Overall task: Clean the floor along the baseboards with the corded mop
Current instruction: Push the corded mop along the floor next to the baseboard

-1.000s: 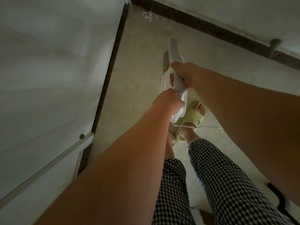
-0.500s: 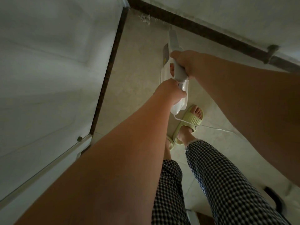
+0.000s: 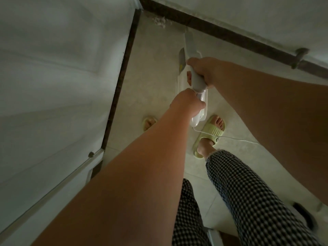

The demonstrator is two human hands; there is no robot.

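The white corded mop stands almost straight below me, its shaft running down toward the floor by the far dark baseboard. My right hand grips the grey handle from the right. Lower on the white body, my left hand grips the mop. The mop's head is hidden behind the shaft and body. A thin white cord leaves the body's bottom end and trails right across the tiles. A clump of dust lies in the corner where the two baseboards meet.
A second dark baseboard runs along the white wall at left. My feet in green slippers stand on the pale tiled floor. A door stopper sticks out of the far wall. A dark object sits at lower right.
The mop and both hands have moved forward toward the corner. My left foot has stepped forward and shows beside my left arm.
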